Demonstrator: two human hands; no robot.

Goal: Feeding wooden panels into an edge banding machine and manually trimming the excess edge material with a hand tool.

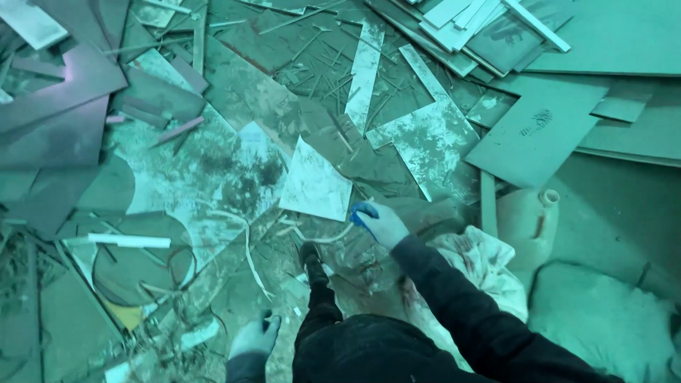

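Observation:
My right hand (381, 223), in a pale glove with blue fingertips, reaches down to the floor at the lower right corner of a white, roughly triangular board offcut (314, 186). Its fingertips curl at that corner, where a thin curved white strip (320, 239) also ends. Whether the fingers grip anything is unclear. My left hand (254, 337), also gloved, hangs low near the bottom edge with its fingers loosely apart and nothing in it. My dark shoe (309, 254) stands between the two hands.
The floor is littered with board offcuts, thin strips and dust. Larger sheets (539, 128) are stacked at the upper right, dark panels (57, 106) at the left. A pale jug (528, 216), a crumpled cloth (482, 266) and a filled sack (603, 319) lie at the right.

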